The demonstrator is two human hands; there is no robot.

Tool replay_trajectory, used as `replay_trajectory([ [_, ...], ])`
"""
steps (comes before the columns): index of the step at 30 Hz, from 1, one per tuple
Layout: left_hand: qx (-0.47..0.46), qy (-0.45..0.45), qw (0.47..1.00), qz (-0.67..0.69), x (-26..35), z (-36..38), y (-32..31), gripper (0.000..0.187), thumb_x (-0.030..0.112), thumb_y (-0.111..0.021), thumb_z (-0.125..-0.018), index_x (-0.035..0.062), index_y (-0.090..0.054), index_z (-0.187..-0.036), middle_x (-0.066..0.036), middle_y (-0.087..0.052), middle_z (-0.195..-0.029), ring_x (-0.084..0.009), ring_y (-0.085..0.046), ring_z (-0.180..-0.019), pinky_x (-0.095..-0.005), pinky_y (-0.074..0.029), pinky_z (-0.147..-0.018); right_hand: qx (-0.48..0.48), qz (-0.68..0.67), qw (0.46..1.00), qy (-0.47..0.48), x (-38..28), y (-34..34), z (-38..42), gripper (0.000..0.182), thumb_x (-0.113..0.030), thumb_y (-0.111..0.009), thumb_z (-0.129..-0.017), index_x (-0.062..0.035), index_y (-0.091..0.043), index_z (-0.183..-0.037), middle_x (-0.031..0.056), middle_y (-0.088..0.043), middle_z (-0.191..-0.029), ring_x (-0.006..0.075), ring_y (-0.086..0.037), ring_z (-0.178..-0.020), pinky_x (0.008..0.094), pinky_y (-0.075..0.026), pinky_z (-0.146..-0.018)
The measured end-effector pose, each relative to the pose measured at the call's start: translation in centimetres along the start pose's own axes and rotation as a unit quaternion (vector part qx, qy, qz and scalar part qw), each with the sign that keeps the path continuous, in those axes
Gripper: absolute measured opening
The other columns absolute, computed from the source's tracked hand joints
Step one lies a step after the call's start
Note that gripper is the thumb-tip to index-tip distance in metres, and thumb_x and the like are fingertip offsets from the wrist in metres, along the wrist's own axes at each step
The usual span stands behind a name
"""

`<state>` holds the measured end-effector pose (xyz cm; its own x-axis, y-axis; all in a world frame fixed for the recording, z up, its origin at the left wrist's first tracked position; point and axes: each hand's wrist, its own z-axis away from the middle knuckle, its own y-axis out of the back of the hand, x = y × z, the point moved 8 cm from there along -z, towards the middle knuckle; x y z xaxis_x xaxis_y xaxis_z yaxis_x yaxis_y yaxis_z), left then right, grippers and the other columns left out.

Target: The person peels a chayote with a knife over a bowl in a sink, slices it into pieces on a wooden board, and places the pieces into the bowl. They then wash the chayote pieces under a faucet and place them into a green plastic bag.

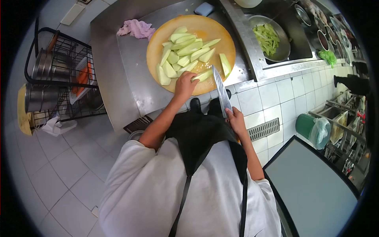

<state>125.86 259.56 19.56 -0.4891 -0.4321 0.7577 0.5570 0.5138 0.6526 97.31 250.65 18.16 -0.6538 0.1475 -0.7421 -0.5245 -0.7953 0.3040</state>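
On a round yellow cutting board (157, 43) lies a heap of peeled, pale green vegetable wedges (190, 48). My left hand (184, 85) is at the board's near edge, its fingers closed on the end of one vegetable wedge (204, 75). My right hand (236, 119) grips the handle of a large kitchen knife (221, 89). The blade points away from me over the board's near right edge, its tip just right of the held wedge. Another long wedge (225, 65) lies alone to the right of the blade.
The board rests on a steel counter (130, 75) with a pink cloth (136, 29) and a blue sponge (204, 9). At right, a pan (285, 49) of cut green pieces sits in a sink. A wire rack (79, 83) with metal pots stands left.
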Motion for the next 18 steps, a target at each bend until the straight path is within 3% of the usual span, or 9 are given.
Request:
replay_trajectory([
  [6, 0.025, -0.024, 0.999, 0.03, 1.2, 0.3, -0.1, 0.018, 0.006, -0.077, -0.079, 0.0014, -0.074, -0.096, -0.011, -0.067, -0.098, -0.0318, -0.067, -0.089, -0.0404, -0.053, -0.079, -0.006, 0.038, 0.999, -0.019, -0.6, -0.6, -0.8, 0.041, -0.035, -0.059, -0.1, 0.0029, -0.059, -0.086, 0.0157, -0.062, -0.062, 0.0255, -0.065, -0.057, 0.0397, -0.047, -0.057],
  [12, 0.056, -0.045, 0.997, 0.026, 1.8, 0.8, 0.6, 0.01, 0.006, -0.076, -0.079, 0.0014, -0.074, -0.088, -0.01, -0.068, -0.092, -0.0305, -0.067, -0.085, -0.0396, -0.053, -0.075, 0.025, 0.09, 0.995, 0.033, -0.8, -1.8, -1.5, 0.045, -0.038, -0.056, -0.101, 0.0031, -0.056, -0.083, 0.0221, -0.063, -0.065, 0.0395, -0.066, -0.065, 0.0465, -0.048, -0.061],
  [18, 0.066, -0.051, 0.996, -0.009, 1.5, 0.2, 0.7, 0.009, 0.006, -0.077, -0.078, -0.0002, -0.074, -0.084, -0.01, -0.071, -0.087, -0.0289, -0.069, -0.08, -0.0368, -0.054, -0.073, 0.028, 0.121, 0.991, 0.056, -0.2, -3.0, -1.7, 0.045, -0.038, -0.053, -0.103, 0.0035, -0.055, -0.084, 0.0265, -0.062, -0.071, 0.0452, -0.065, -0.074, 0.0499, -0.048, -0.066],
])
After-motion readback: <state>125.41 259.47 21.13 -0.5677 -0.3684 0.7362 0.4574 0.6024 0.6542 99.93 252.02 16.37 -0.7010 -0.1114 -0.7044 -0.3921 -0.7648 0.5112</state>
